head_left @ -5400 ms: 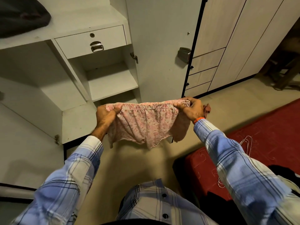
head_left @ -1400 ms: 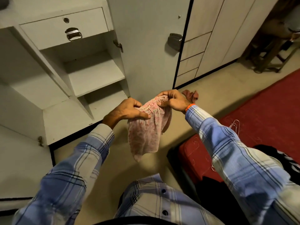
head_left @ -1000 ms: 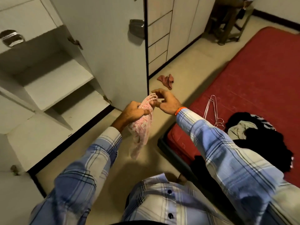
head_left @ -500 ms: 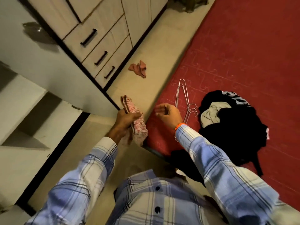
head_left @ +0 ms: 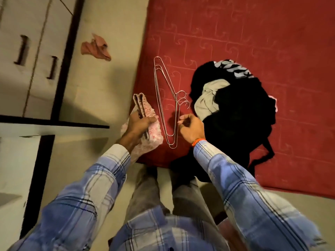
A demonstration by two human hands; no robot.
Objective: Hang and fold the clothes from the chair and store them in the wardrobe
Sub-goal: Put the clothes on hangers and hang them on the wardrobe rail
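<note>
My left hand (head_left: 138,126) grips a folded pink floral garment (head_left: 145,113) at the near-left edge of the red mattress (head_left: 235,29). Several wire hangers (head_left: 164,98) lie stacked on the mattress just right of it. My right hand (head_left: 190,126) hovers over the hangers' lower end with fingers loosely curled and nothing in it. A heap of dark and pale clothes (head_left: 230,104) sits on the mattress to the right of the hangers.
A small pink cloth (head_left: 96,49) lies on the beige floor beside the wooden drawers (head_left: 32,51). The white wardrobe door edge (head_left: 54,126) juts out at the left. My legs stand against the mattress's near edge.
My right hand let go of the pink garment, which stays folded in my left hand. I turned from the wardrobe to the mattress, and my right hand moved down over the hangers.
</note>
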